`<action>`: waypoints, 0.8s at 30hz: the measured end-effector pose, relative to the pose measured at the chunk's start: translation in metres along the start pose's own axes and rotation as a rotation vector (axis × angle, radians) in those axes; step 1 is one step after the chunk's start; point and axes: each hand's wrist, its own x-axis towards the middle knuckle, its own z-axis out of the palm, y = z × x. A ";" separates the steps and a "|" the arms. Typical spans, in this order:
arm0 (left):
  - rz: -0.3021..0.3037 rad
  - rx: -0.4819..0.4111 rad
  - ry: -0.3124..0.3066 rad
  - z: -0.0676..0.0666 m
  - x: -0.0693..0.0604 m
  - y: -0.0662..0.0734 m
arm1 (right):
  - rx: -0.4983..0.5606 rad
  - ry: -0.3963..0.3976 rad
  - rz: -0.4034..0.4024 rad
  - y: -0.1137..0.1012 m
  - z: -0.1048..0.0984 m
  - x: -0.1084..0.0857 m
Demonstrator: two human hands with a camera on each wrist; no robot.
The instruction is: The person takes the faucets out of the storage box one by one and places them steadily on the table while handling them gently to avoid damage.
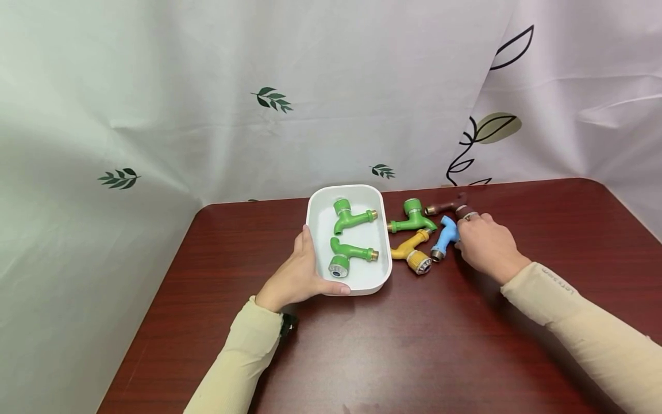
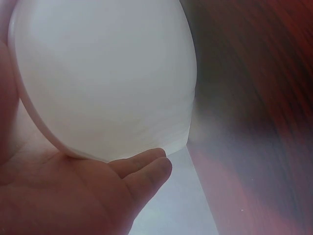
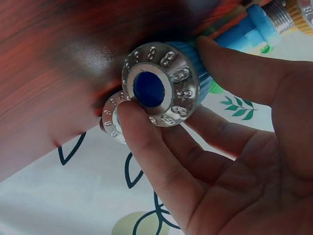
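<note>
My left hand [image 1: 297,273] holds the near-left corner of a white tray [image 1: 360,237], thumb along the near rim and fingers along the left side. Inside the tray lie two green taps, a far tap [image 1: 353,219] and a near tap [image 1: 353,250]. To the right, my right hand [image 1: 486,242] grips a blue tap [image 1: 446,237] by its knob [image 3: 186,58], which has a silvery cap with a dark blue centre. Its index finger rests against the cap's face. Beyond it lies a dark brown tap [image 1: 446,207], partly hidden by the hand.
Between the tray and my right hand lie a green tap [image 1: 414,218] and a yellow tap [image 1: 408,247], both close to the tray's right side. Everything rests on a dark red wooden table [image 1: 403,345]. A white curtain [image 1: 320,138] with leaf prints hangs behind its far edge.
</note>
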 end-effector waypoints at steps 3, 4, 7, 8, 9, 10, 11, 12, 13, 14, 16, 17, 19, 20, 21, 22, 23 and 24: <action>0.004 0.003 0.001 0.000 0.000 0.000 | 0.000 0.007 0.003 -0.001 0.000 0.000; 0.007 0.003 0.002 0.000 0.000 0.000 | -0.001 0.008 0.005 -0.001 0.000 0.000; 0.010 0.007 0.005 0.000 0.000 0.000 | -0.005 0.014 0.008 -0.001 0.000 0.000; 0.011 0.007 0.006 0.000 0.000 0.000 | -0.007 0.016 0.009 -0.001 0.000 0.001; 0.012 0.008 0.008 0.000 0.000 0.000 | -0.010 0.016 0.011 -0.001 0.000 0.001; 0.014 0.008 0.009 0.000 0.000 0.000 | -0.013 0.016 0.013 -0.001 0.000 0.001; 0.015 0.008 0.009 0.000 0.000 0.000 | -0.014 0.015 0.015 -0.001 0.000 0.001; 0.018 0.009 0.011 0.000 0.000 0.000 | -0.016 0.012 0.016 -0.001 0.000 0.001; 0.021 0.008 0.012 0.000 0.000 0.000 | -0.018 0.009 0.017 -0.001 0.000 0.001; 0.024 0.008 0.012 0.000 0.000 0.000 | -0.019 0.009 0.018 -0.001 0.000 0.001; 0.026 0.006 0.013 0.000 0.000 -0.001 | -0.020 0.010 0.018 -0.001 0.000 0.001; 0.027 0.005 0.014 0.000 0.000 -0.001 | -0.020 0.013 0.016 -0.001 0.000 0.000; 0.029 0.004 0.015 0.000 -0.001 0.000 | -0.020 0.022 0.016 -0.001 0.000 -0.001; 0.030 0.006 0.014 0.000 -0.001 0.000 | -0.018 0.027 0.017 -0.001 0.000 -0.001; 0.028 0.005 0.013 0.000 -0.001 0.000 | -0.016 0.030 0.018 -0.001 -0.001 -0.002; 0.029 0.006 0.013 0.000 -0.001 0.000 | -0.015 0.037 0.017 -0.001 -0.001 -0.003; 0.030 0.008 0.013 0.000 -0.001 0.000 | -0.013 0.044 0.016 -0.001 -0.001 -0.003; 0.029 0.012 0.013 0.000 -0.001 0.000 | -0.011 0.053 0.014 -0.001 -0.002 -0.004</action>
